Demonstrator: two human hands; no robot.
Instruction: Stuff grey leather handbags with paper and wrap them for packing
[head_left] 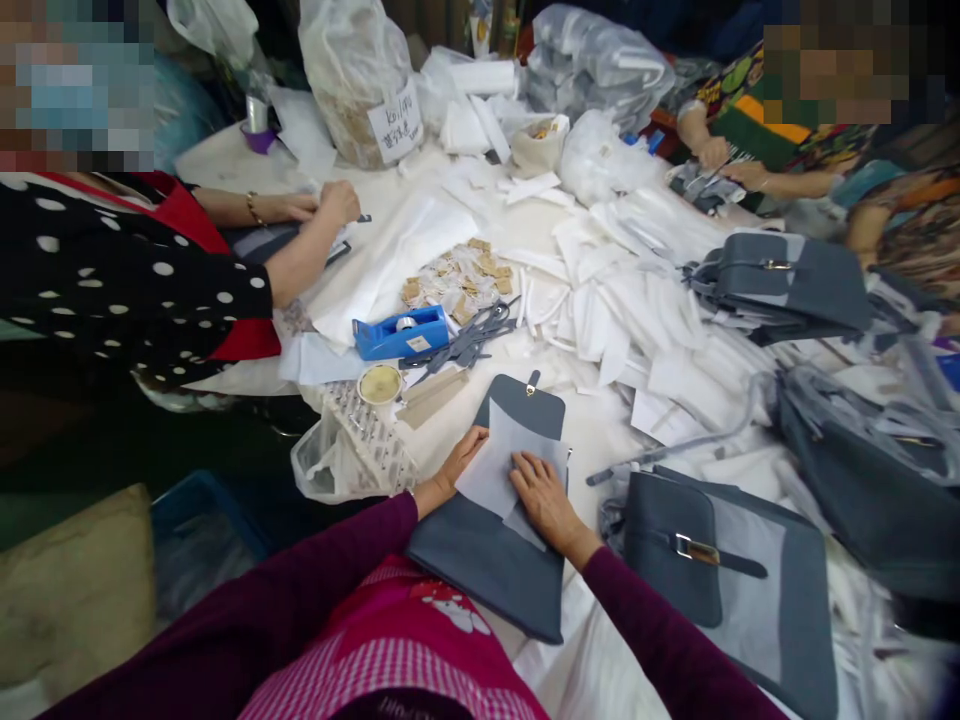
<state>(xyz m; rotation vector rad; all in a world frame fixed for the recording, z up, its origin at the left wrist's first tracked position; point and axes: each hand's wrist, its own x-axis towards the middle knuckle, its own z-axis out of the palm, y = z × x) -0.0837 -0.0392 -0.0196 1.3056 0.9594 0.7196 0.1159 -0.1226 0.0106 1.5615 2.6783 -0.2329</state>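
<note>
A dark grey bag [487, 565] lies on the table in front of me, its flap [536, 405] folded out away from me with a small metal clasp and strap end. Over its middle rests a translucent white paper sheet [499, 475]. My left hand [459, 465] holds the sheet's left edge, fingertips closed on it. Flat on the right part of the sheet is my right hand [546, 500], fingers stretched out and slightly apart. A smaller piece of sheet shows beneath that hand. To the right lies another grey bag [799, 590] with its buckled flap turned toward me.
A blue tape dispenser [401, 333], grey straps [476, 340] and a pile of small tan tags [457, 280] lie beyond the bag. White paper sheets [630, 310] heap at right. More grey bags [817, 285] stand there. Co-workers' hands [337, 203] work at left and far right.
</note>
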